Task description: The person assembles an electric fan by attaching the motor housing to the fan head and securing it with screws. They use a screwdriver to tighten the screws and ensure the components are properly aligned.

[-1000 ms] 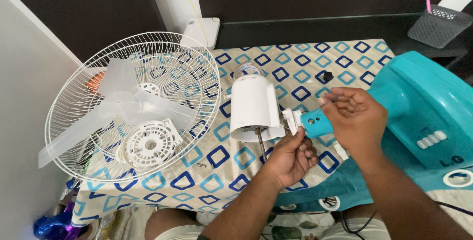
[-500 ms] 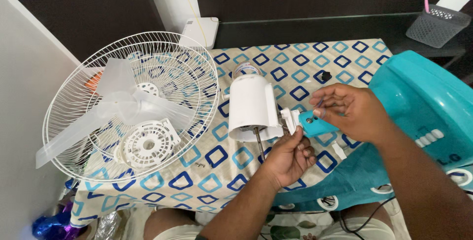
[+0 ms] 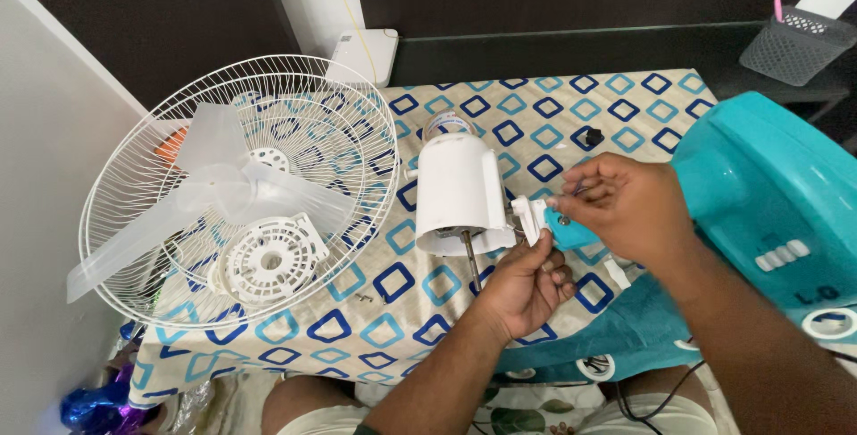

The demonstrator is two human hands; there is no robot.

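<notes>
A white fan motor housing (image 3: 455,192) lies on the patterned tablecloth (image 3: 536,114), its metal shaft (image 3: 472,264) pointing toward me. A white bracket (image 3: 529,217) joins it to a teal neck piece (image 3: 571,235). My left hand (image 3: 527,288) grips this joint from below, thumb against the bracket. My right hand (image 3: 625,207) rests over the teal neck and pinches a small screw at the hole on the neck's top. The rest of the neck is hidden under this hand.
A white wire grille (image 3: 178,132) at the left holds a translucent blade (image 3: 214,187) and a round white plate (image 3: 272,261). A big teal fan base (image 3: 777,194) fills the right. A black knob (image 3: 592,137), loose screws (image 3: 364,298) and a mesh basket (image 3: 794,42) are nearby.
My right hand has come down and left from above the teal neck, bringing its pinched fingertips onto the hole in the neck. My left hand has stayed at the joint.
</notes>
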